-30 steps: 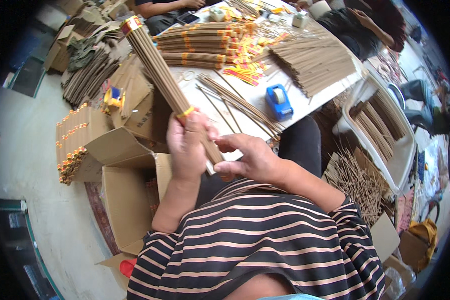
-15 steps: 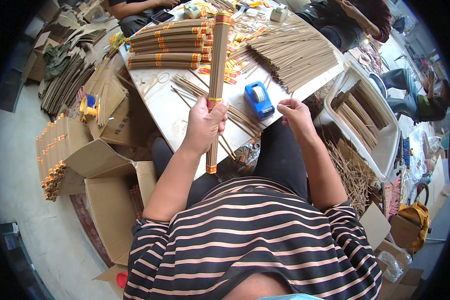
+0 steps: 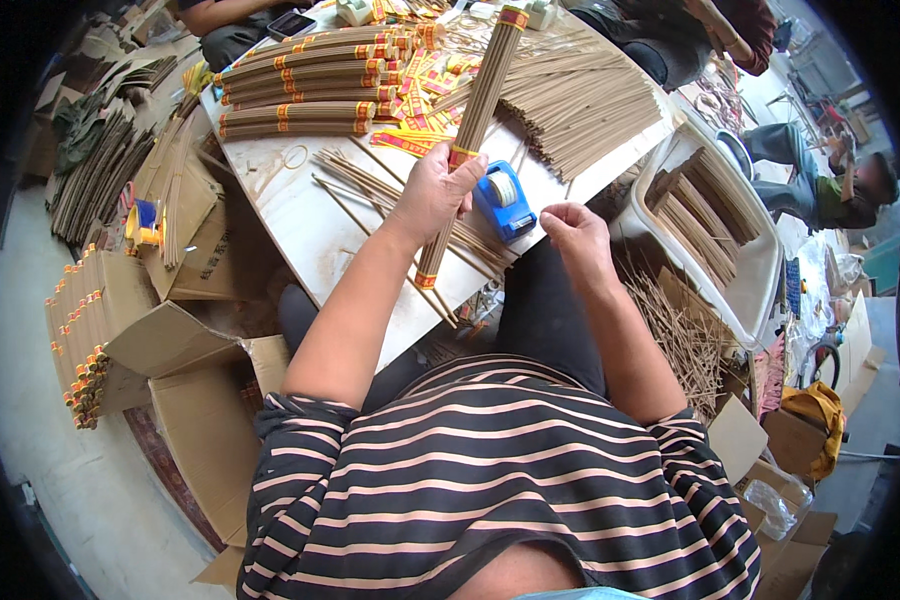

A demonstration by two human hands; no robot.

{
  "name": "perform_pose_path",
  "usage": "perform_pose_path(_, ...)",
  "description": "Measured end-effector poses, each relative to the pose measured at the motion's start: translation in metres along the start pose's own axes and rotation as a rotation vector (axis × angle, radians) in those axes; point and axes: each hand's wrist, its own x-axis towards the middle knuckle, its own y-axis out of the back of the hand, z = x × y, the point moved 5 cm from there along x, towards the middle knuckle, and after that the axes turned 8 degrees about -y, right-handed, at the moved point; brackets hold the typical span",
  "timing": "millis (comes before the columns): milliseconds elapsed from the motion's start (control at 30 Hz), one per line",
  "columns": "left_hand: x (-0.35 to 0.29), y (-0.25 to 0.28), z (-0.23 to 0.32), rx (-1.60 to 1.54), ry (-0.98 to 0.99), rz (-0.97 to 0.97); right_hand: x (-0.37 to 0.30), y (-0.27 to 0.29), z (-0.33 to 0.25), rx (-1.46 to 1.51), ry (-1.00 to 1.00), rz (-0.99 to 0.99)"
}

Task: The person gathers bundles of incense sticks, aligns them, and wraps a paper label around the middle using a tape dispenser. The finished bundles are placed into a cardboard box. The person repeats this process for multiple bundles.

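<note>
My left hand (image 3: 432, 197) is wrapped round the middle of a bundle of incense sticks (image 3: 487, 90). Red-and-yellow paper bands circle the bundle at its top, middle and bottom; it leans to the right above the table. Thumb and fingers of my right hand (image 3: 580, 238) are pinched together beside the blue tape dispenser (image 3: 507, 217); anything between them is too small to make out. Loose sticks (image 3: 355, 172) lie on the table under my left forearm. Red-and-yellow paper strips (image 3: 418, 100) are scattered beyond the left hand.
Banded bundles (image 3: 295, 118) are stacked at the table's far left, a heap of loose sticks (image 3: 580, 115) at its right. A white tub (image 3: 770, 285) of sticks stands to my right, an open cardboard box (image 3: 205, 430) to my left. Other people sit across the table.
My left hand has moved right and up a little, tilting the bundle from nearly upright to a rightward lean, closer to the dispenser. The right hand stays pinched, and the whole view has shifted slightly.
</note>
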Motion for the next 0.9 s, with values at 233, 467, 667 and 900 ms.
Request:
perform_pose_path(233,0.017,-0.005,-0.016,-0.185,0.047,-0.046,0.020,-0.012,-0.029,-0.338,-0.105,-0.284)
perform_pose_path(467,0.025,-0.011,-0.042,-0.167,0.128,-0.081,0.028,-0.020,-0.014,-0.071,-0.239,-0.362)
perform_pose_path(667,0.027,-0.011,-0.050,-0.142,0.137,-0.031,0.018,-0.019,-0.003,0.273,-0.183,-0.306)
perform_pose_path(900,0.029,-0.011,-0.049,-0.099,0.111,-0.021,-0.015,-0.021,0.010,0.383,-0.217,-0.143)
